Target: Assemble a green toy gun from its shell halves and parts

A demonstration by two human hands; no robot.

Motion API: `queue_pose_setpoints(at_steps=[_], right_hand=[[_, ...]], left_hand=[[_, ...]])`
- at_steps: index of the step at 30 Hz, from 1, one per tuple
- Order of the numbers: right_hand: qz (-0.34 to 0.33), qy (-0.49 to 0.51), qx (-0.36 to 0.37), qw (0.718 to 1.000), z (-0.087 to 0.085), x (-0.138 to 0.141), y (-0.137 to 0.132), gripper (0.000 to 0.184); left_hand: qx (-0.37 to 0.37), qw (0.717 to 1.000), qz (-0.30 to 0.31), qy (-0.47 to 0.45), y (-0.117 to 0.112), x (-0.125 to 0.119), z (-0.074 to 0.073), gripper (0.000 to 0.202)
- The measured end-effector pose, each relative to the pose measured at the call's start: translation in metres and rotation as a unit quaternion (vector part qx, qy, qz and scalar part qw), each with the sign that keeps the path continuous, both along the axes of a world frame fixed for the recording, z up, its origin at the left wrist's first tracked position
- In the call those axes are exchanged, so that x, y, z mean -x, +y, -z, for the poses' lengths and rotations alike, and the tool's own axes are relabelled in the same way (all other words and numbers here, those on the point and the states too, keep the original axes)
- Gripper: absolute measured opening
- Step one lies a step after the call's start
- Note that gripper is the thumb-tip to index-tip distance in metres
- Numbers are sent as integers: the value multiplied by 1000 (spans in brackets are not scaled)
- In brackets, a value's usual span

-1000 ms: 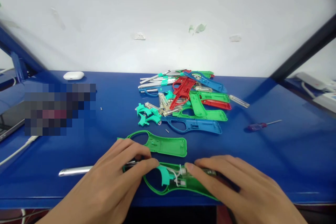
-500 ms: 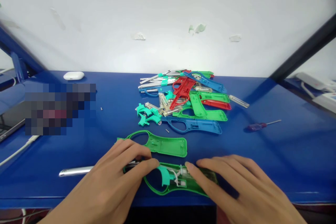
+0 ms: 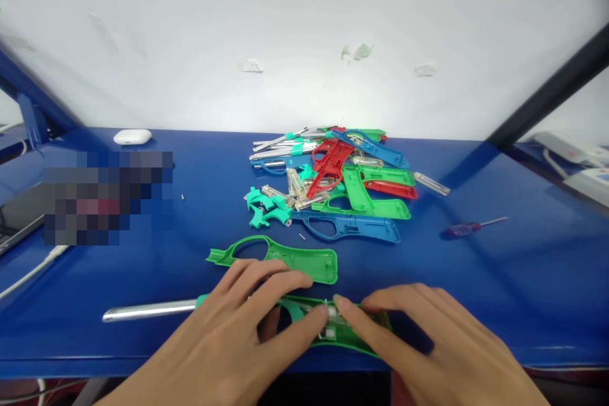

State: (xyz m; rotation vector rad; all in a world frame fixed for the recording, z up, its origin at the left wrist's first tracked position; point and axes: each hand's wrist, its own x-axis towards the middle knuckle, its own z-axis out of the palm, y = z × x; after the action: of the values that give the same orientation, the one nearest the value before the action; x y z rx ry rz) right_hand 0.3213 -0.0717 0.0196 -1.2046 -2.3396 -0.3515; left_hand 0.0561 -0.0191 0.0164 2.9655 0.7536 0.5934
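Observation:
A green lighter shell half [image 3: 349, 337] lies at the table's front edge, inner side up, with parts set in it. Out of its left end runs a silver metal tube [image 3: 147, 311]. My left hand [image 3: 233, 336] covers the middle of this lighter, its thumb pressed at the white fitting [image 3: 332, 310] beside the teal trigger [image 3: 294, 309]. My right hand [image 3: 428, 330] grips the handle end over a clear fuel tank, its index fingertip by the same fitting. Just behind, partly under my left fingers, rests another green shell half [image 3: 311, 264].
At the back centre is a pile of red, green and blue shell halves [image 3: 352, 226], teal triggers [image 3: 261, 204], clear tanks [image 3: 431, 183] and metal tubes. A screwdriver [image 3: 464, 229] lies right. A white case [image 3: 132, 137], a small screw [image 3: 183, 197] and a blurred-out object are left.
My left hand has slid right along the lighter, its thumb now at the white fitting. More of the tube's base and of the other shell half shows. My right hand has barely moved.

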Motion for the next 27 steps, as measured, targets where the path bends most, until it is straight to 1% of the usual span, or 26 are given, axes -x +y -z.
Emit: queue_pose_setpoints(at_steps=[4,8,13,16,19,21,23,25,27], right_hand=[[3,-5,13,1000,1,-1,0,37],[8,-2,16,1000,1,-1,1,37],[11,4,14,1000,2,1,1,39],[14,8,11,1000,4,0,0,45],[18,11,11,1000,7,-2,-1,49],[15,8,15,1000,8,-4,-2,47],[6,-1,24,1000,9,-7,-2,44],[-3,-13,33,999,10,-11,-1,42],[-10,-23,37,999,11,-14,1,39]], left_hand=[[-2,1000,8,1,-2,-1,0,72],[-1,1000,19,-11,0,-1,0,62],[12,999,25,-23,1,-2,0,56],[4,999,33,-31,2,-3,1,54],[-4,999,29,-34,3,-5,0,56],[-9,999,20,-37,3,-4,-1,56],[-9,999,2,-43,1,3,-4,58],[-2,999,-36,-39,-3,16,-7,62],[-5,995,-90,-31,-7,32,-9,56]])
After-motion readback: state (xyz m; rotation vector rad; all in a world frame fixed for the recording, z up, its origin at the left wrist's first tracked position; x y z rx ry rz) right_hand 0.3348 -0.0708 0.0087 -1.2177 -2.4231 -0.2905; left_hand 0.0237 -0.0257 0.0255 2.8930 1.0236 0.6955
